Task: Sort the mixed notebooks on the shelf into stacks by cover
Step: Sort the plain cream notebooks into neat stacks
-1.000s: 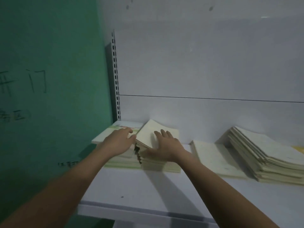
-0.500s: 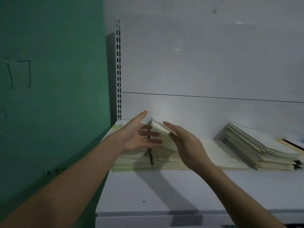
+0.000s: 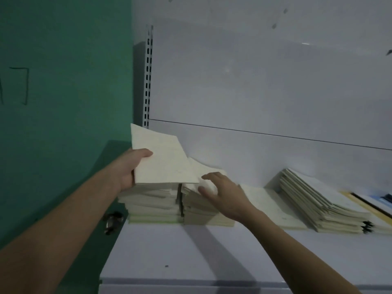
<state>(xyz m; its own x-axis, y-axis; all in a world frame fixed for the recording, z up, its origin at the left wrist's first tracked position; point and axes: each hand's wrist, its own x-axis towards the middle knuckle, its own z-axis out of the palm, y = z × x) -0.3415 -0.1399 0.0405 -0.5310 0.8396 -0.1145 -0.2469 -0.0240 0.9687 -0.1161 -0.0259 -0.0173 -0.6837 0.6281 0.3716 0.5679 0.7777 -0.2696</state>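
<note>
Green wall (image 3: 63, 81) at left, faint dark marks on it, unreadable. Slotted metal upright (image 3: 148, 77) against white back panel (image 3: 254, 85). Possibly a metal door handle (image 3: 112, 221) below, dim.

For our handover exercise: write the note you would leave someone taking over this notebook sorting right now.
Left hand grips a cream notebook, lifted and tilted over the left stack. Right hand is open, fingers on the top of the second stack.
On the shelf: those two stacks side by side, a thin pile to their right, then a slanted stack.
Done: four piles begun. Left: place the held notebook; covers look too alike to check the sorting.
</note>
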